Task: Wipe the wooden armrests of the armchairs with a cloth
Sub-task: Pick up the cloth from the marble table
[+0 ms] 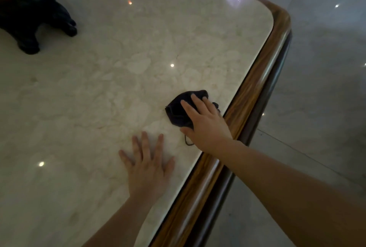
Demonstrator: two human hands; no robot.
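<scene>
A small dark cloth [178, 108], crumpled and with a thin loop trailing from it, lies on a pale marble tabletop [118, 68] close to its right edge. My right hand [204, 122] rests flat on top of the cloth, fingers spread, pressing it down rather than gripping it. My left hand [147, 167] lies flat on the bare marble just left of and nearer than the cloth, fingers apart, holding nothing. No armchair or armrest is in view.
The table has a rounded wooden rim [255, 88] running along its right side, with a curved corner at the back. A dark animal-shaped figurine [29, 13] stands at the back left. Glossy tiled floor [320, 68] lies beyond the rim.
</scene>
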